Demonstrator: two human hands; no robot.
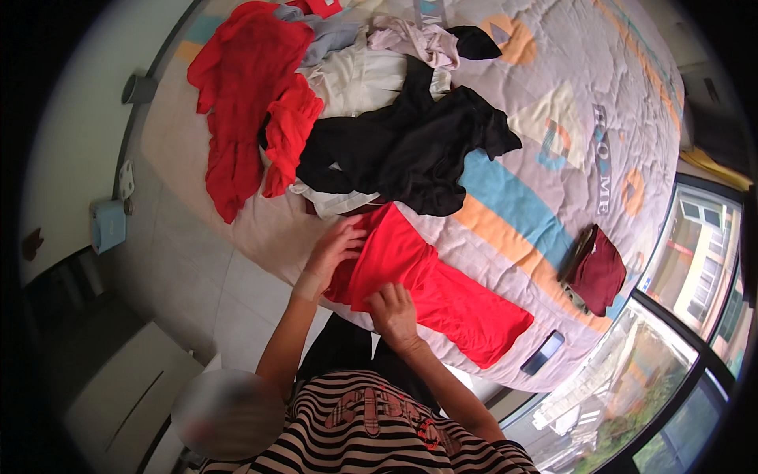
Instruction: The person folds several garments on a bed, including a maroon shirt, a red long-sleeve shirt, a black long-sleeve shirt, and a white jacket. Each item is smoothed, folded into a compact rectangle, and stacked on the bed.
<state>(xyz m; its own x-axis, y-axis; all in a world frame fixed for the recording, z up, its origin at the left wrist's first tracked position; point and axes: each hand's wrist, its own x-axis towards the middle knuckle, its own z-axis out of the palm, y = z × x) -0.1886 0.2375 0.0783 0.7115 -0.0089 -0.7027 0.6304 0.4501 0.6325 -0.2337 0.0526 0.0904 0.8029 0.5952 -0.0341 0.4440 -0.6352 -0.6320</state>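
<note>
A bright red garment (pixel 442 292) lies stretched over the near edge of the bed, folded into a long strip toward the right. My left hand (pixel 335 251) rests on its left end, fingers extended over the cloth. At the garment's near edge, my right hand (pixel 393 314) has its fingers curled in and seems to pinch the fabric; the fingertips are partly hidden. Just beyond lies a crumpled black garment (pixel 395 154), partly over a white one (pixel 355 79). Another red garment (pixel 249 87) is heaped at the far left.
A patterned quilt (pixel 545 197) covers the bed. A folded dark red garment (pixel 598 272) and a phone (pixel 543 353) lie on its right side. Pale pink cloth (pixel 414 39) sits at the back. Beyond the right edge stands a window (pixel 616 387); tiled floor (pixel 185 245) lies left.
</note>
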